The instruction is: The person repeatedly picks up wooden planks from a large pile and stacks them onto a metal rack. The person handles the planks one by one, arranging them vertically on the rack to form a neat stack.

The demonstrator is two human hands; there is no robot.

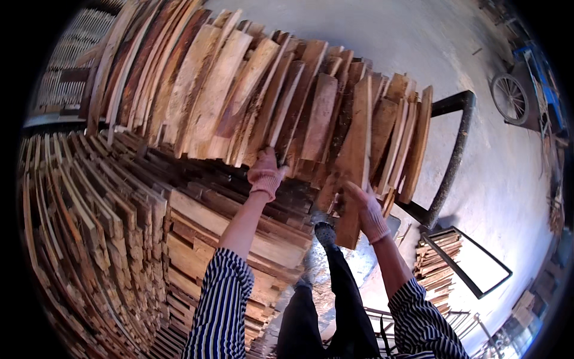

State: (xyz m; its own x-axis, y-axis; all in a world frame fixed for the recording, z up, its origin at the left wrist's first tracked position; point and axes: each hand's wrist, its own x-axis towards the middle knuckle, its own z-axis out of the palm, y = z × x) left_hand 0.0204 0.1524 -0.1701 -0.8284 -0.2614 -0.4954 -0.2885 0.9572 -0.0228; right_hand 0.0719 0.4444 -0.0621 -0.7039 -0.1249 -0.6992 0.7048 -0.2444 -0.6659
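Both hands wear light pinkish knit gloves. My right hand (366, 210) is closed on the edge of a long wooden board (357, 143), near its lower end. The board tilts upright, and its bottom reaches below the hand. To the left, my left hand (266, 175) grips the lower end of a narrow wooden plank (288, 102) in the row; its fingertips are partly hidden. Many rough boards (212, 90) stand close together on edge in this row, leaning at differing angles.
Stacked planks (89, 221) rise at the left, beside a lower pile of boards (239, 230). A black metal frame (451, 161) stands right of the row. Farther off are another wood stack (436, 263) and a blue cart with a spoked wheel (510, 99). Grey floor (388, 36) lies behind.
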